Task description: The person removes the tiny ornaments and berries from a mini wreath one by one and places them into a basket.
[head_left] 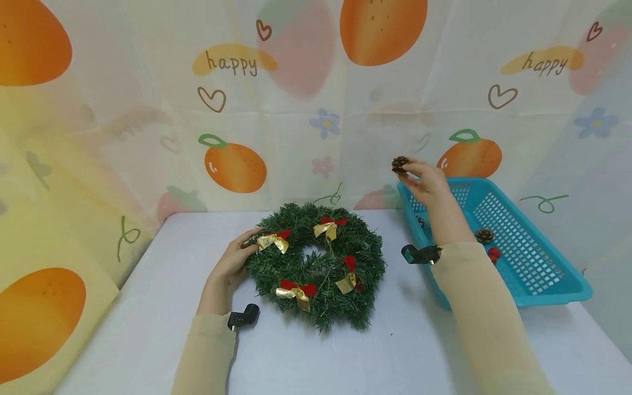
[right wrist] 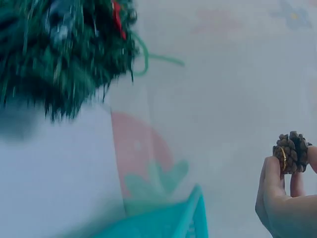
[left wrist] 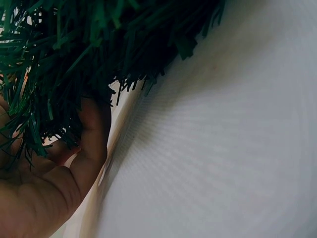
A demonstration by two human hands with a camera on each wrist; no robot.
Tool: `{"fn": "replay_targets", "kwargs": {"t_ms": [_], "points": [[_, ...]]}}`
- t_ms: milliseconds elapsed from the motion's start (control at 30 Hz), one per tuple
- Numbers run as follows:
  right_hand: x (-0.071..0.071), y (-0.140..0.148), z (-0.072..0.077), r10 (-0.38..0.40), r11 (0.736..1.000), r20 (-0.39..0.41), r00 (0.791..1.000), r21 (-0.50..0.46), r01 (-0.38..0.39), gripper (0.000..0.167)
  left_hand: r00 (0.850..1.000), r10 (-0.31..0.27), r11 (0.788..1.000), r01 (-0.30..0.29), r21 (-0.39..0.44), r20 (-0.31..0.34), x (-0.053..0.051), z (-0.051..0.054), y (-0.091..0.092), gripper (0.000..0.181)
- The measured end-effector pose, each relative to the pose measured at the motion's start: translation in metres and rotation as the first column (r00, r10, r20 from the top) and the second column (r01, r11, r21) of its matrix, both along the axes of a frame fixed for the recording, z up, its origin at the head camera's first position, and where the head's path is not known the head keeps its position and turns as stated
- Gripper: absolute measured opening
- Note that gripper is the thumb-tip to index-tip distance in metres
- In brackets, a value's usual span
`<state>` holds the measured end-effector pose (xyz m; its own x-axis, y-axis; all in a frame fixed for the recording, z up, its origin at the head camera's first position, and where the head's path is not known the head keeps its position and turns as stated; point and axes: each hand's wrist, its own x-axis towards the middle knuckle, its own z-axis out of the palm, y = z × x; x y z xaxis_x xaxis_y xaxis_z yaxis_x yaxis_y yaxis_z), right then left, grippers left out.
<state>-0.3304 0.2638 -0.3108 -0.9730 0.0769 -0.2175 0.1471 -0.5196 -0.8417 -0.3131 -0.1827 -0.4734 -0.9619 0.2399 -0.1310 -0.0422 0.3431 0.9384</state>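
A green wreath (head_left: 316,269) with several gold and red bows lies on the white table. My left hand (head_left: 236,257) grips its left rim; in the left wrist view the fingers (left wrist: 92,144) curl into the green needles and some fingertips are hidden there. My right hand (head_left: 425,180) is raised above the near-left corner of the blue basket's far end and pinches a brown pine cone (head_left: 400,164) between fingers and thumb. In the right wrist view the pine cone (right wrist: 292,152) shows a small golden loop, and the wreath (right wrist: 64,49) is apart from it.
The blue plastic basket (head_left: 553,299) stands at the right of the table (head_left: 316,365). Inside lie another pine cone (head_left: 485,235), a red item (head_left: 494,254) and something small, partly hidden by my arm. A printed cloth (head_left: 291,126) hangs close behind the table.
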Motion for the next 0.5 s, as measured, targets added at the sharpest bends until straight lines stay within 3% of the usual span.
{"fn": "replay_targets", "kwargs": {"t_ms": [300, 500], "points": [[0.016, 0.047, -0.008, -0.048, 0.994, 0.079, 0.996, -0.099, 0.056, 0.073, 1.000, -0.004, 1.000, 0.003, -0.012, -0.010, 0.000, -0.001, -0.002, 0.057], [0.025, 0.076, -0.017, -0.105, 0.978, 0.098, 0.990, -0.169, 0.120, 0.040, 1.000, -0.001, 1.000, 0.001, -0.021, -0.020, 0.001, -0.002, -0.005, 0.056]]}}
